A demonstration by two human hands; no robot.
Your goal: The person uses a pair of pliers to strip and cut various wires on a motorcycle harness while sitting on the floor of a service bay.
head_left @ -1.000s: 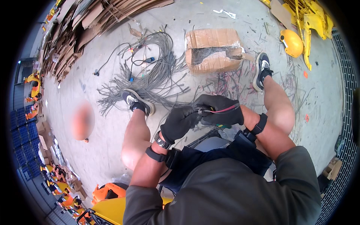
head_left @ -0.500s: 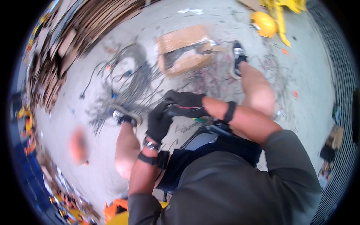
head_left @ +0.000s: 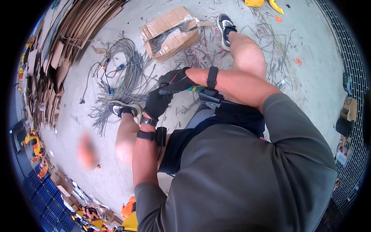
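Both my hands wear black gloves and meet in front of my knees, above the floor. My left hand is closed, its fingertips against the right hand around the end of a cable, mostly hidden by the gloves. Thin red and pale wires stick out across the back of my right hand. That hand is curled round a tool whose green handle shows below the wrist; its working end is hidden. Beyond my left foot lies a loose bundle of grey cables.
A taped, torn-open cardboard box stands ahead, with cut wire scraps around it. Flattened cardboard is stacked at the far left. Yellow items lie at the top right. Small cartons line the right-hand grating.
My hands have moved up and slightly left in the view, still together. The wires over the right hand now point up rather than sideways. The view has shifted too.
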